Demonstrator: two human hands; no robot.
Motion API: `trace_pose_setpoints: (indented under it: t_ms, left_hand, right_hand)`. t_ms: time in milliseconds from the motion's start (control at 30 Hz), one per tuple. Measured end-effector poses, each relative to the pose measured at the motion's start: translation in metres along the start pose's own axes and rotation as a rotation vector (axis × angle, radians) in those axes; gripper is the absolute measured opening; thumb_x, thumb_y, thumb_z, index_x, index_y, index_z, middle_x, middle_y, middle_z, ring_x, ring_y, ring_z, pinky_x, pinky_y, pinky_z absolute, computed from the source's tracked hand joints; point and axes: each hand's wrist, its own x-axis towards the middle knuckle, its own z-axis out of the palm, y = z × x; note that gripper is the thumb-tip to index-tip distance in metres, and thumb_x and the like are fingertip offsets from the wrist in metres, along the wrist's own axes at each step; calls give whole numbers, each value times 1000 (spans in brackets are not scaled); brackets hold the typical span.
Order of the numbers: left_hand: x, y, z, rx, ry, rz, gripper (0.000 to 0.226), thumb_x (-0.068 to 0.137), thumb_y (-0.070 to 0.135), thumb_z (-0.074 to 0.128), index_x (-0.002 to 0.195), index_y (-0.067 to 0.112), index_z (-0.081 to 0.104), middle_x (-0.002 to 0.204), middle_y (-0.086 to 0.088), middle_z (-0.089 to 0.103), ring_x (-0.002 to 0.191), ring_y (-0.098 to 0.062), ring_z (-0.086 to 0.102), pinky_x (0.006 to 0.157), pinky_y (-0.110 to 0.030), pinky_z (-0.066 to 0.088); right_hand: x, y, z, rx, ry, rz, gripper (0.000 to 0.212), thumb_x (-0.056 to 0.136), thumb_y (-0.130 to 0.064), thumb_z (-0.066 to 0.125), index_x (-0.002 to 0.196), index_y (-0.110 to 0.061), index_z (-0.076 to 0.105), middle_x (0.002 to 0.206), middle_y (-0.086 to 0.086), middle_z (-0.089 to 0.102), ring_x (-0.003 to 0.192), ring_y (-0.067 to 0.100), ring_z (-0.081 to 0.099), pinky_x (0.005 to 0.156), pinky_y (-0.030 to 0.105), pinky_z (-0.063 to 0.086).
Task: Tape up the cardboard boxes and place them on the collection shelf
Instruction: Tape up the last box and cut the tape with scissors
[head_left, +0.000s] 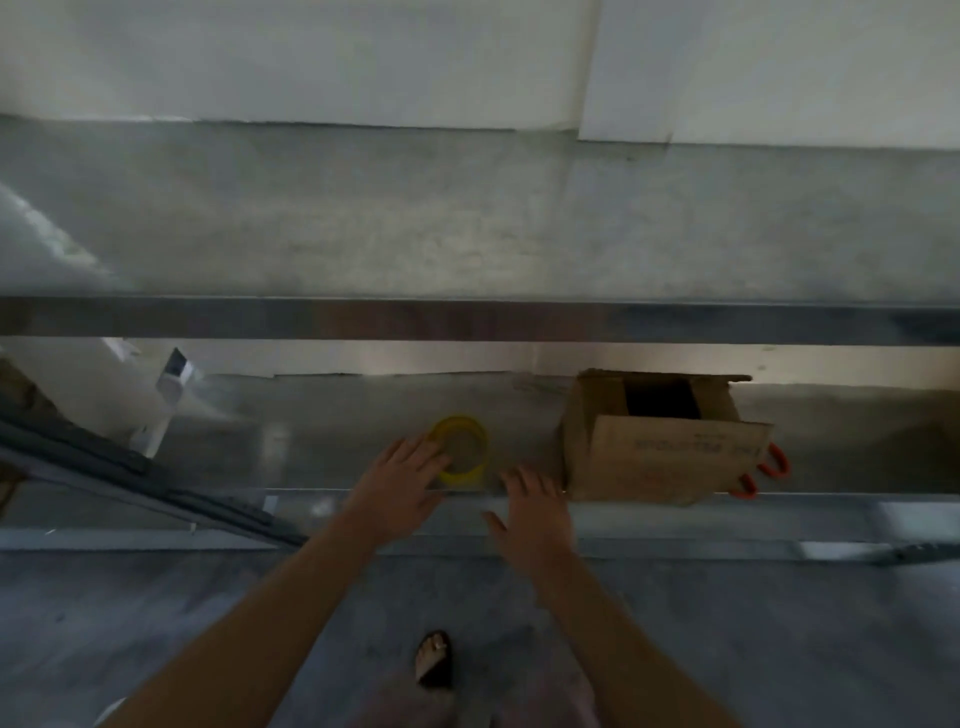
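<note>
Cardboard box (660, 447) stands on the lower shelf (332, 441), top flaps open, with orange handles (774, 465) at its right side. Yellow tape roll (462, 451) lies to its left. Left grip (397, 491), fingers spread, reaches the roll's edge. Right grip (535, 519) is spread and holds nothing.

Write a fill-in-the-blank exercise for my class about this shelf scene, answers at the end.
The tape roll on the shelf is ____ in colour.
The cardboard box stands to the ____ of the tape roll.
The handles beside the cardboard box are ____.
Of the left hand and the right hand, the ____ one is nearer the cardboard box.
Answers: yellow; right; orange; right.
</note>
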Motion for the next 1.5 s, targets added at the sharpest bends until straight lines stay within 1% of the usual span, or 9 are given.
trace_pose_setpoints:
  t_ms: [100,233,300,467,767,967,1133,1367,1500]
  left_hand:
    - [10,-1,7,-14,77,58,43,86,44,41,111,22,67,112,1,67,113,-26,57,94,-41,50]
    - [19,-2,9,-67,192,85,22,73,32,65,91,20,68,92,2,67,103,-28,60,89,-37,50]
    - [21,-2,5,-98,193,80,20,69,26,74,86,19,66,87,0,67,96,-30,64,85,-38,53]
    - [8,-6,-11,-332,206,90,37,89,43,44,108,15,61,112,-5,64,108,-23,53,96,-35,45]
    - [-7,62,-91,-651,396,50,62,77,72,51,114,23,58,104,26,48,95,3,44,84,-5,31]
    - [23,127,-152,-914,325,-109,46,58,68,66,96,42,61,90,19,66,85,2,61,69,-12,48]
    - [51,175,-177,-574,360,-88,53,66,70,59,106,34,61,97,15,63,83,-4,56,65,-19,42]
    - [65,198,-193,-800,325,-77,41,64,68,67,97,44,63,96,24,63,91,2,60,70,-16,49]
    - [73,198,-197,-489,359,-83,51,65,75,56,99,38,63,94,17,64,85,-1,58,74,-25,50]
  right_hand:
    - [6,-5,8,24,158,40,35,81,-46,69,107,-24,65,114,2,60,104,28,59,86,42,50]
    - [12,-13,6,20,292,54,14,70,-31,76,70,-26,63,76,-3,61,71,24,62,60,33,48]
    - [9,-18,-3,42,311,17,15,75,-22,75,75,-21,60,70,0,61,66,25,62,55,31,44]
    - [-3,-17,-26,176,217,3,19,102,-29,42,113,-16,51,100,8,66,90,29,64,64,30,35]
    - [-55,24,-117,243,260,-127,10,98,-35,51,104,-27,55,94,-5,67,83,17,64,68,32,51]
    - [-67,92,-189,343,261,-170,4,92,-32,63,92,-28,63,93,-12,57,85,5,57,74,17,45]
    - [-71,147,-229,455,202,-129,5,94,-27,62,91,-31,60,84,-17,59,77,-6,52,66,8,35]
    - [-76,195,-250,558,227,-111,3,92,-26,65,90,-28,65,84,-16,64,79,-2,59,70,13,42]
    - [-80,209,-254,551,223,-92,5,93,-26,64,90,-29,63,82,-21,60,77,-5,56,65,7,38]
